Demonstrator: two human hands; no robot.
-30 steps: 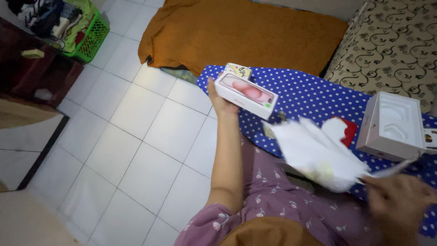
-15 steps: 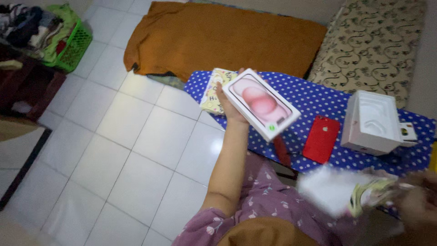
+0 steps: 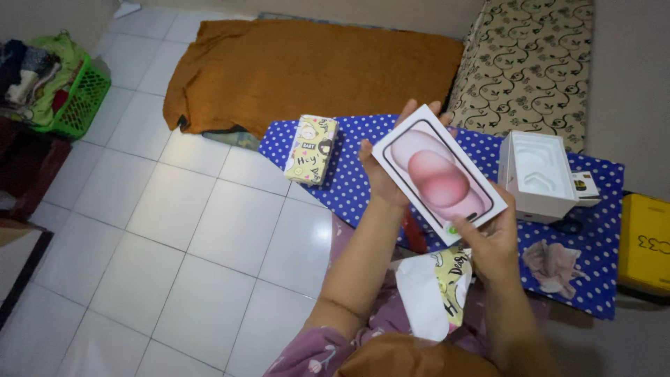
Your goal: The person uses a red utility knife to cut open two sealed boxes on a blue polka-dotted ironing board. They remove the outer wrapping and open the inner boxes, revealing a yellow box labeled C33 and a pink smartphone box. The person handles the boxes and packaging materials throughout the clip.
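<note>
A blue dotted cloth (image 3: 453, 150) is spread over the low surface ahead, with an orange blanket (image 3: 307, 70) and a patterned mattress (image 3: 530, 63) beyond it and white floor tiles (image 3: 174, 223) to the left. Above the cloth's near edge, a white phone box (image 3: 438, 174) is held up between both hands. Its long axis is laid diagonally, from upper left, farther from the body, to lower right, nearer the body. The upper-left end is gripped by the left hand (image 3: 384, 171), fingers wrapped round the far edge; the lower-right corner is pinched by the right hand (image 3: 492, 237). Both hands are touching it, so neither is the nearer.

On the cloth, an open white tray (image 3: 537, 174) is seen just right of the box, a yellow patterned case (image 3: 312, 149) well to its left, and a crumpled rag (image 3: 555, 265) near the right wrist. A white sheet with a yellow piece (image 3: 433, 290) is lying in the lap.

The box's underside is hidden, as is whatever lies on the cloth behind it. A yellow thing (image 3: 645, 244) is cut off at the right edge and cannot be identified.
</note>
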